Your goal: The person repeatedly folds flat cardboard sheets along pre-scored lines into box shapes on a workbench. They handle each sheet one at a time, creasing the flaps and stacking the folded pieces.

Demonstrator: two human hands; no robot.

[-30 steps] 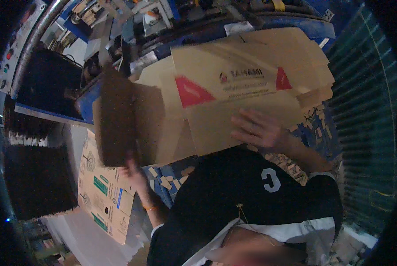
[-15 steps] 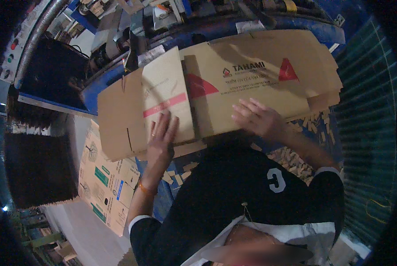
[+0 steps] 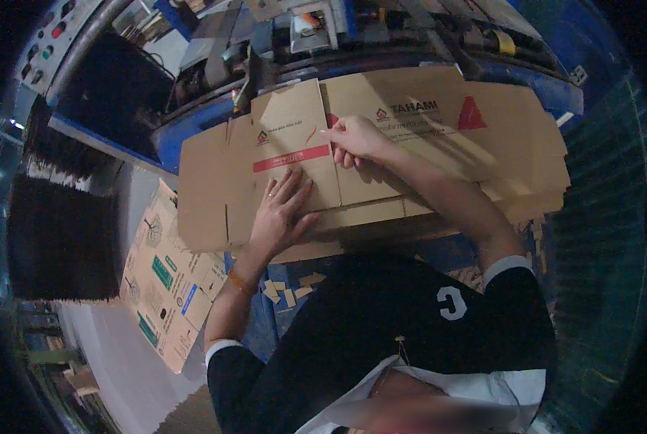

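A flat, unassembled brown cardboard carton (image 3: 511, 166) lies across the work surface in front of me, with red and black print. One lighter panel (image 3: 291, 123) with a red stripe is folded over on its left half. On the lower part of this panel my left hand (image 3: 284, 210) rests with fingers spread, holding nothing. Curled fingers of my right hand (image 3: 360, 141) close at the panel's right edge, thumb and fingertips pinched there. A short reddish mark (image 3: 311, 135) shows on the panel just beside that pinch. The right palm is hidden from view.
Behind the carton runs a blue machine frame (image 3: 215, 119) with rollers and metal parts. Small cardboard scraps (image 3: 287, 289) lie below the carton. Another printed cardboard sheet (image 3: 168, 282) lies at the left, near dark stacks (image 3: 63, 239). A control panel (image 3: 49, 47) stands far left.
My right hand has moved left from the carton's middle to the folded panel's edge and closed there. My left hand stays on the panel. The carton sits lower and farther right in view.
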